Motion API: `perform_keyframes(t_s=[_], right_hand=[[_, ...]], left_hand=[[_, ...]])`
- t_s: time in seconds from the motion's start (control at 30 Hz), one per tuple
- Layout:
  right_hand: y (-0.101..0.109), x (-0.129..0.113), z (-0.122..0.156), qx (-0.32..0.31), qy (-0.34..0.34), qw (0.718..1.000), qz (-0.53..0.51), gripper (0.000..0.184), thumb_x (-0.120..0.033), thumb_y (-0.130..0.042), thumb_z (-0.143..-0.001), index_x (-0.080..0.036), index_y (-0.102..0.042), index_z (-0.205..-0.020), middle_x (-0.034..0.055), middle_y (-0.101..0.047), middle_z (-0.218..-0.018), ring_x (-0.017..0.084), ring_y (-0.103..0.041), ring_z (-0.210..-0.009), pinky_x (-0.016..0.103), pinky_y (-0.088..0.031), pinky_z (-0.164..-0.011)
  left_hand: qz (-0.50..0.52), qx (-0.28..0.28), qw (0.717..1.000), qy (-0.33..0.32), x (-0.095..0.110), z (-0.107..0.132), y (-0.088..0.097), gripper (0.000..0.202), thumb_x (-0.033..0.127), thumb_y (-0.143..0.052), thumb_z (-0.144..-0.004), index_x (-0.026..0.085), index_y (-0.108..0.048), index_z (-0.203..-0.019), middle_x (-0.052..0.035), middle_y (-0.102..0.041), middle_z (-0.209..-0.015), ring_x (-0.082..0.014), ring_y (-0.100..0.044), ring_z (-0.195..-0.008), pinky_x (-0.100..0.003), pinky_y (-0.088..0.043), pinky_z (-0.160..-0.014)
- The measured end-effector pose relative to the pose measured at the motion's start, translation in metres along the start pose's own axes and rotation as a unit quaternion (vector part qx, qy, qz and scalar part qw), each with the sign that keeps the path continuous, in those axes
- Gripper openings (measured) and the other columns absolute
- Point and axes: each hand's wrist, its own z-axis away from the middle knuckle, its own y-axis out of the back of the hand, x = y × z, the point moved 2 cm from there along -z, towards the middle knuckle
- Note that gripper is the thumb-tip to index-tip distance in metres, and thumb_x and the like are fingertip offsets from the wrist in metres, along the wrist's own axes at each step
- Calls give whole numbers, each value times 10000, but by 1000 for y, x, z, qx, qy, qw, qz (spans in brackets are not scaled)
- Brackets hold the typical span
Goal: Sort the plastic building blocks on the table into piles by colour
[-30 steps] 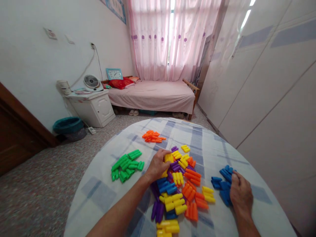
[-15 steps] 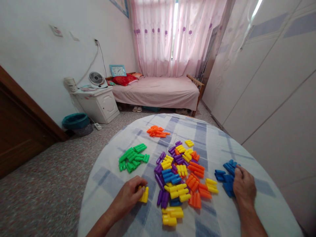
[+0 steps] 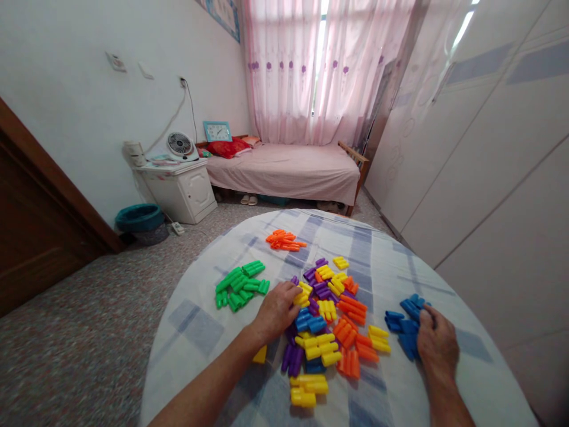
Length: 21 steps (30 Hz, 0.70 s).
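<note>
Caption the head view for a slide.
Left hand at yellow pieces in a mixed-colour pile, right hand at blue pieces; green pile and orange pile apart.

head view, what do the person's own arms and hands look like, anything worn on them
The left hand and right hand are both bare, with no gloves. The left forearm and right forearm are uncovered as far as they show, with no sleeve, watch or bracelet visible. Anything as small as a ring is hard to make out.
</note>
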Motion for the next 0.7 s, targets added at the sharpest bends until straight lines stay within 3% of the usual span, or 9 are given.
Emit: perform_keyframes(t_s=[0.2, 0.33, 0.43, 0.53, 0.7], right_hand=[[1, -1, 0, -5, 4, 1000, 6, 523, -421, -344, -828, -119, -604, -1168, 157, -578, -1161, 315, -506, -1118, 457, -382, -952], [1, -2, 0, -4, 6, 1000, 0, 517, -414, -352, -825, -113, -603, -1163, 156, -577, -1157, 318, -505, -1118, 463, -381, -950], [1, -2, 0, -2, 9, 1000, -2, 506, -413, -356, -822, -124, -605, -1155, 151, -577, -1156, 317, -506, -1114, 469, -381, -945], [1, -2, -1, -10, 6, 1000, 4, 514, -429, -351, -818, -131, -602, -1154, 149, -574, -1158, 321, -502, -1117, 471, -382, -940], [1, -2, -2, -20, 7, 1000, 14, 540, -476, -340, -806, -156, -603, -1153, 153, -562, -1164, 345, -478, -1150, 462, -366, -950]], left_hand=[[-20, -25, 999, 40, 0, -11, -4, 204, 274, -578, -781, 199, -638, -960, -43, -576, -922, -189, -553, -890, -289, -444, -793], [68, 19, 996, 56, -2, -2, 11, 286, 267, -579, -768, 203, -635, -1041, -39, -576, -940, -188, -557, -907, -291, -441, -815], [141, 41, 987, 70, -9, 23, 31, 345, 236, -565, -768, 218, -609, -1110, -32, -583, -990, -180, -557, -937, -290, -438, -851], [188, 18, 977, 94, -21, 59, 47, 348, 228, -555, -775, 223, -609, -1119, -33, -591, -1024, -180, -561, -954, -292, -441, -864], [207, -17, 969, 131, -37, 109, 51, 363, 174, -540, -756, 215, -617, -1108, -37, -605, -1030, -184, -565, -982, -301, -448, -891]])
